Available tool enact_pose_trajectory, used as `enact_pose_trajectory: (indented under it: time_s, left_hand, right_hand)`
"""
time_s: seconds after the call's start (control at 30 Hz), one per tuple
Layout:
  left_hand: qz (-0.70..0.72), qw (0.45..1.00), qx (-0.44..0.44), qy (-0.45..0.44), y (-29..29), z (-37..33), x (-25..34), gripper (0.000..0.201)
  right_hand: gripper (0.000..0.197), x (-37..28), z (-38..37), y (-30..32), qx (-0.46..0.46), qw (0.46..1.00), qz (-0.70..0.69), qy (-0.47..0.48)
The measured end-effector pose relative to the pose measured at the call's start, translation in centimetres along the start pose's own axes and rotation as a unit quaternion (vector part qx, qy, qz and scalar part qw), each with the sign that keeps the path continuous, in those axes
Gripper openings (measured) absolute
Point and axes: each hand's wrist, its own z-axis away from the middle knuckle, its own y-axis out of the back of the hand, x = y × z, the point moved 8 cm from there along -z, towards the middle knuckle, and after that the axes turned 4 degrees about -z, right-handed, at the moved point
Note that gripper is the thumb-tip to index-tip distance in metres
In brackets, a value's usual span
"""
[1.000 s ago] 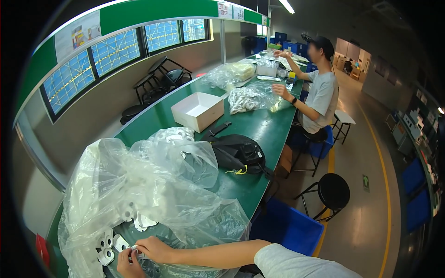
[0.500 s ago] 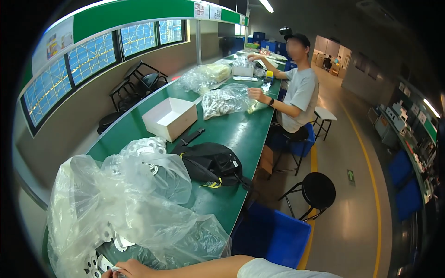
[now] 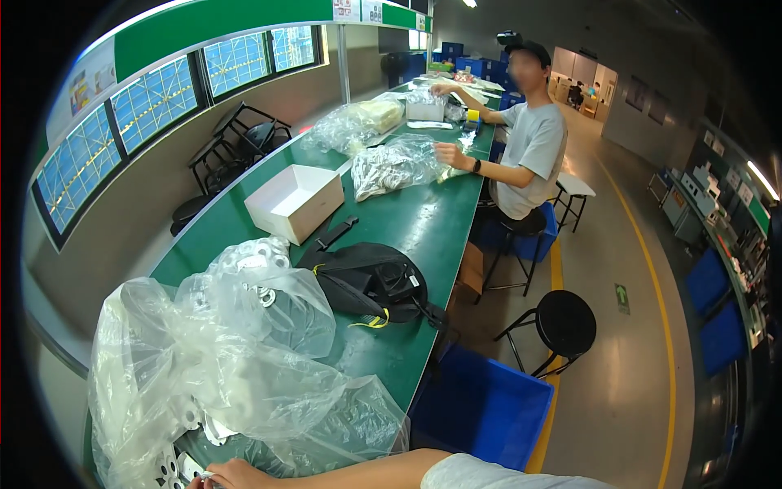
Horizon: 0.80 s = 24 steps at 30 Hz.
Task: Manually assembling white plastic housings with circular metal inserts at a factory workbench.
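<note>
At the bottom edge my right hand [image 3: 238,473] is closed, its fingertips pinching a small white piece [image 3: 207,474]. Only the fingertips of my left hand [image 3: 196,483] show beside it, closed at the same piece; the frame cuts off the rest. Right by them lie white flat parts with round dark holes [image 3: 169,469]. A large clear plastic bag [image 3: 244,383] spreads over the table just beyond my hands. More white pieces [image 3: 217,429] peek out from under its near edge.
A black backpack [image 3: 371,281] and an open white box [image 3: 295,202] sit farther up the green table [image 3: 407,236]. Along its right side stand a blue bin [image 3: 489,407] and a black stool [image 3: 565,323]. Beyond, a seated person [image 3: 533,138] handles a clear bag of parts [image 3: 391,169].
The view has shifted slightly. My hands stay close together at the bottom edge, with the small white piece between the fingertips. The other person keeps nearly the same pose.
</note>
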Motion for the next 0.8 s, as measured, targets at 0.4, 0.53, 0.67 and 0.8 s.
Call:
enact_pose_trajectory:
  time_s: [0.4, 0.53, 0.67, 0.8]
  left_hand:
    - [0.321, 0.924, -0.067, 0.199, -2.0, 1.1, -3.0, 0.032]
    - [0.427, 0.871, -0.056, 0.237, -3.1, 1.3, -4.1, 0.026]
    - [0.435, 0.869, -0.046, 0.232, -3.4, 1.2, -4.7, 0.022]
    - [0.427, 0.869, -0.034, 0.249, -3.1, 1.4, -3.9, 0.023]
  right_hand:
    - [0.027, -1.5, -0.3, 0.4, -0.009, 0.998, -0.056, -0.014]
    - [0.027, -0.5, -0.3, 0.0, -0.015, 0.996, -0.085, -0.031]
    - [0.028, -0.8, -0.3, 0.2, -0.012, 0.998, -0.058, -0.01]
    - [0.027, -1.7, -0.2, 0.2, -0.016, 0.996, -0.085, -0.023]
